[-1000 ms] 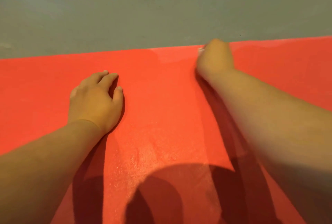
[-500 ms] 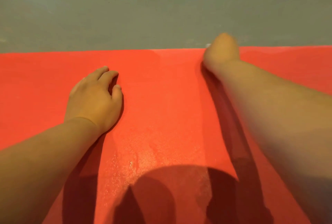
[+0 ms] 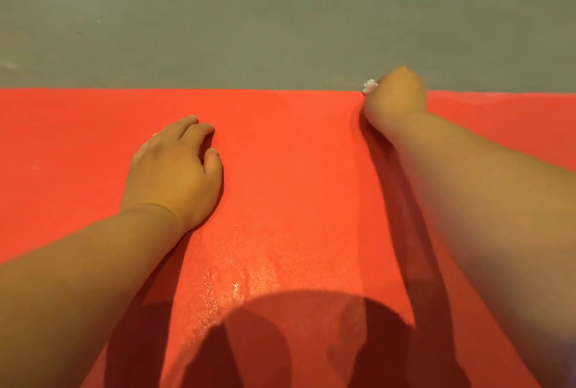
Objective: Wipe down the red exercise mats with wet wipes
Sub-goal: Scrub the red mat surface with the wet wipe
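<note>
Right hand (image 3: 395, 98) clenches limp, balled wet wipe (image 3: 370, 86) at red mat (image 3: 290, 151) far edge; left hand (image 3: 173, 175) rests relaxed.

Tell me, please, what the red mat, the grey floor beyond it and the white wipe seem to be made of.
Red exercise mat: probably foam or rubbery vinyl; finely grained, matte, glinting where wet. Grey smooth floor: likely painted or sealed concrete; dull, faintly scuffed. White crumpled wipe in the right hand: soft, fabric-like or paper; too little shows to tell.
</note>
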Available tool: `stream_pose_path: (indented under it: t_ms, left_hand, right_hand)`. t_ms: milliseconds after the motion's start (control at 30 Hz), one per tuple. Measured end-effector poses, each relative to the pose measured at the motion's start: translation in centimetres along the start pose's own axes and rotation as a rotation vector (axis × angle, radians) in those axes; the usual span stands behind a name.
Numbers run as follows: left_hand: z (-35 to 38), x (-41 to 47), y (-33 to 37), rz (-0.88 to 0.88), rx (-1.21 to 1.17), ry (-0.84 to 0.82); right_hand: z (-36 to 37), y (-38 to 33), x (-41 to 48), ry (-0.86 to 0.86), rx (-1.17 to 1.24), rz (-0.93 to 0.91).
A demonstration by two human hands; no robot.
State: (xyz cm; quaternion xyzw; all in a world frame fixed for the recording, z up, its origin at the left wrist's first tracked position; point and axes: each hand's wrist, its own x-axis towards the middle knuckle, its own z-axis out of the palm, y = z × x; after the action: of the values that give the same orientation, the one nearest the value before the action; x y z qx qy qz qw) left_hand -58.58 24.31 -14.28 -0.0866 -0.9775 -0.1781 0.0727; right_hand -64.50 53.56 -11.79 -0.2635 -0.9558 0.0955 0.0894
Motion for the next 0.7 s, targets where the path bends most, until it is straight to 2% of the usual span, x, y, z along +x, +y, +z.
stream_pose_path:
  t_ms: [100, 167, 267, 333, 500, 567, 700]
  left_hand:
    - [-0.1, 0.1, 0.1, -0.002, -0.004, 0.003]
    - [-0.1, 0.1, -0.1, -0.003, -0.003, 0.007]
    - [0.1, 0.1, -0.1, 0.009, 0.002, 0.008]
    - [0.1, 0.2, -0.2, 0.007, -0.001, 0.014]
    - [0.4, 0.4, -0.3, 0.015, -0.013, 0.030]
    - [0.4, 0.4, -0.1, 0.019, -0.010, 0.029]
    - [-0.1, 0.2, 0.0, 0.012, -0.012, 0.022]
  right_hand:
    - [1.7, -5.7, -2.5, -0.026, 0.108, -0.171]
    - [3.2, -10.0, -5.3, -0.072, 0.201, -0.371]
    - [3.9, -12.2, -8.0, -0.110, 0.217, -0.589]
    - [3.2, -10.6, -6.5, -0.094, 0.170, -0.533]
    - [-0.6, -0.7, -1.0, -0.002, -0.092, -0.146]
    - [-0.5, -0.6, -1.4, 0.012, -0.112, -0.149]
    - [1.8, -7.9, -5.2, -0.008, 0.060, -0.320]
